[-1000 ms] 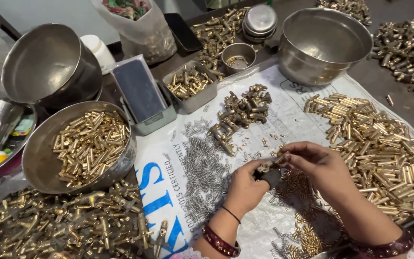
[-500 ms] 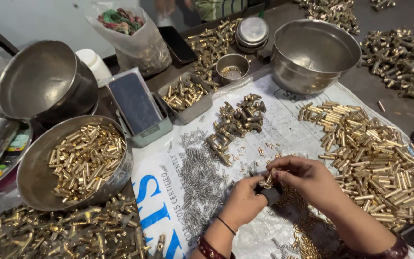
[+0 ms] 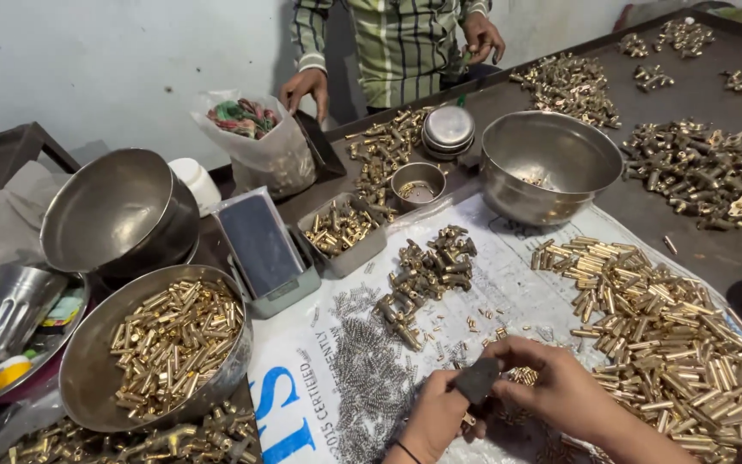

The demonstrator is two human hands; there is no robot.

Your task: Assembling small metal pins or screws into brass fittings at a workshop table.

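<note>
My left hand (image 3: 434, 421) and my right hand (image 3: 551, 391) meet at the bottom centre over a white printed sheet (image 3: 302, 412). Together they grip a small dark flat tool (image 3: 478, 379) and a small brass part under it, mostly hidden by the fingers. A heap of brass tubes (image 3: 672, 344) lies right of my right hand. Small grey springs (image 3: 369, 378) are spread left of my left hand. A cluster of brass fittings (image 3: 427, 275) sits just beyond the hands.
A steel bowl of brass tubes (image 3: 161, 348) stands at left, an empty bowl (image 3: 118, 215) behind it, another bowl (image 3: 551, 163) at back right. A phone in a tray (image 3: 259, 245), a small tin of brass parts (image 3: 343, 232) and a plastic bag (image 3: 251, 142) stand mid-table. Another person in a striped shirt (image 3: 401, 43) stands across the table.
The view has tilted up, so my hands sit lower in frame and the person across the table has come into sight. My hands stay together on the small part.
</note>
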